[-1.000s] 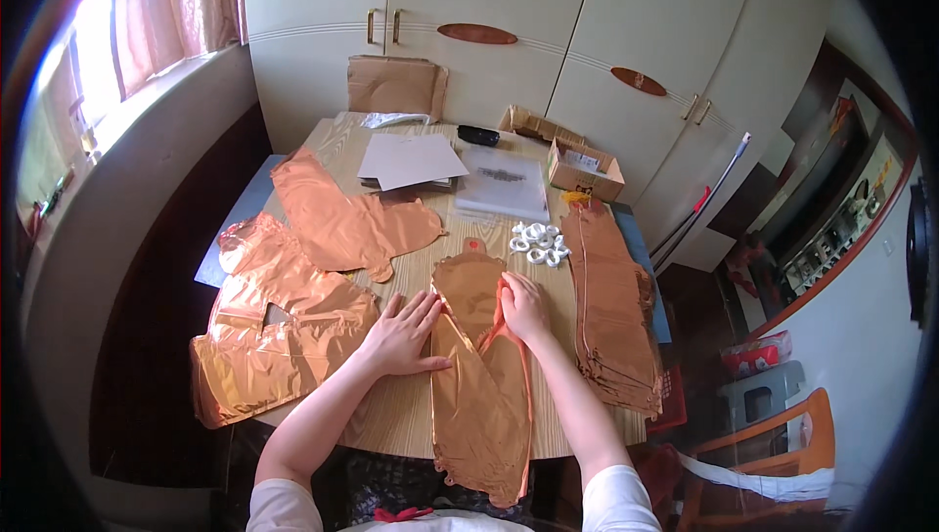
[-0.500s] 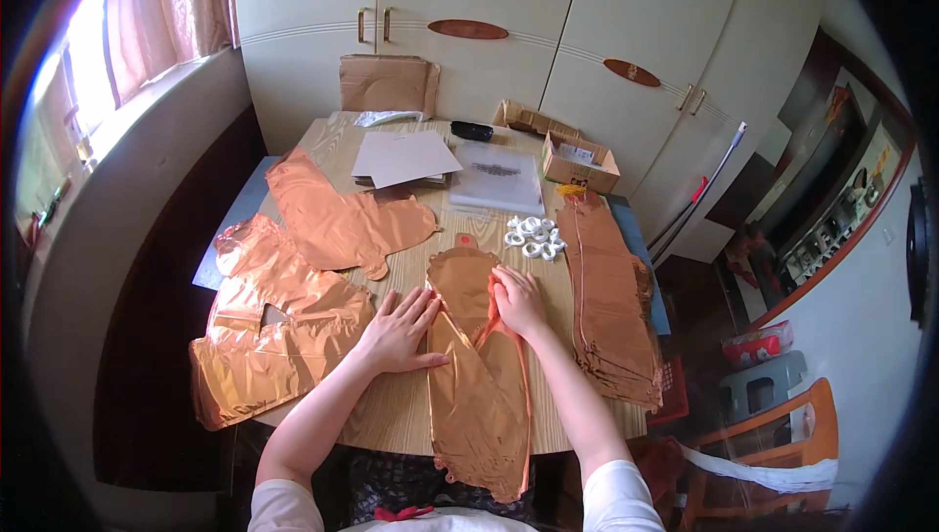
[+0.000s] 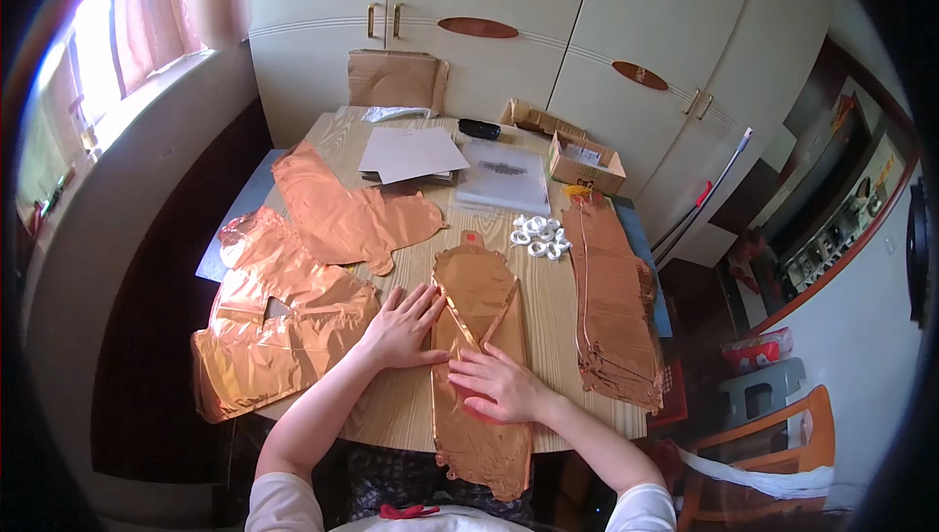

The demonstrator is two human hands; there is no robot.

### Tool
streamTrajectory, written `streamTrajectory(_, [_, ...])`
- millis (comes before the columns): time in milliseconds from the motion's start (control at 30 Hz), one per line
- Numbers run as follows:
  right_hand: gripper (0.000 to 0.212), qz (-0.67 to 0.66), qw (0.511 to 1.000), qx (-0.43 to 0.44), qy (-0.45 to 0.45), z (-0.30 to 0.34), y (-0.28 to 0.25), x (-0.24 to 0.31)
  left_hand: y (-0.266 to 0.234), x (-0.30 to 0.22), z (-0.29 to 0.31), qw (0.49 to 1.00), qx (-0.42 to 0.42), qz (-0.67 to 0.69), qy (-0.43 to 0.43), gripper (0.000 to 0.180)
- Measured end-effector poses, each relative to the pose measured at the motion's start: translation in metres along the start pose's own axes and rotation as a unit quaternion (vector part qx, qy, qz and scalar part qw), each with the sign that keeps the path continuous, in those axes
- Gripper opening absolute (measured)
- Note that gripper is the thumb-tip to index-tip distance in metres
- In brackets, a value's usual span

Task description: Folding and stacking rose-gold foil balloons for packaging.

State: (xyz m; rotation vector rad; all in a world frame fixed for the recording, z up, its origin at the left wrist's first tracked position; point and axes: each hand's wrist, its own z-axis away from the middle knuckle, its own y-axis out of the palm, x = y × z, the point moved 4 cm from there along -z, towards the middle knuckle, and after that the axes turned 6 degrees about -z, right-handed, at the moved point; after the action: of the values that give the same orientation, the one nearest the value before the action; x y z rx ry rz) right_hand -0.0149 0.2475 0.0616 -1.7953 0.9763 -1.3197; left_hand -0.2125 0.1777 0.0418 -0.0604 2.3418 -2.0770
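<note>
A copper-coloured foil balloon (image 3: 479,268), flat and folded into a long strip, lies in front of me with its near end past the table edge. Two slanting folds meet in a V near its middle. My left hand (image 3: 403,330) rests flat at its left edge, fingers stretched onto the foil and thumb out. Lower down, my right hand (image 3: 501,385) lies across the strip with its fingers spread on the foil. Neither hand grips anything. On the left are an unfolded, crumpled foil balloon (image 3: 293,327) and a flatter foil piece (image 3: 342,209).
To the right lies a stack of folded foil balloons (image 3: 616,307). White ribbon rolls (image 3: 540,237) sit beyond the strip. Farther back are grey sheets (image 3: 411,154), a clear plastic packet (image 3: 504,180), a black item (image 3: 479,128) and a small open carton (image 3: 587,162). An orange chair (image 3: 817,434) stands at right.
My right hand has moved down and left from the strip's right edge onto its middle. The right flap it held now lies folded flat. My left hand stays in place.
</note>
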Motion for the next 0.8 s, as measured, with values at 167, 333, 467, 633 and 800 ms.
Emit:
streamTrajectory(167, [0.044,0.001,1.0,0.013,-0.007,0.01,0.018,-0.004,-0.003,-0.003,-0.001,1.0,0.001,0.008,-0.001,0.099])
streamTrajectory(333, [0.041,0.01,1.0,-0.016,-0.016,0.009,0.016,-0.001,0.001,0.0,-0.001,1.0,-0.009,0.017,-0.002,0.095])
streamTrajectory(467, [0.038,0.013,0.999,-0.032,-0.016,0.009,0.013,0.0,0.0,0.001,-0.002,1.0,-0.001,0.012,0.006,0.093])
streamTrajectory(633, [0.037,0.012,0.999,-0.04,-0.017,0.011,0.014,-0.002,-0.005,0.0,-0.007,1.0,0.022,0.004,0.011,0.095])
streamTrajectory(800, [0.037,0.014,0.999,-0.033,-0.012,0.009,0.014,-0.001,-0.002,0.01,-0.017,0.999,0.028,-0.01,0.02,0.107])
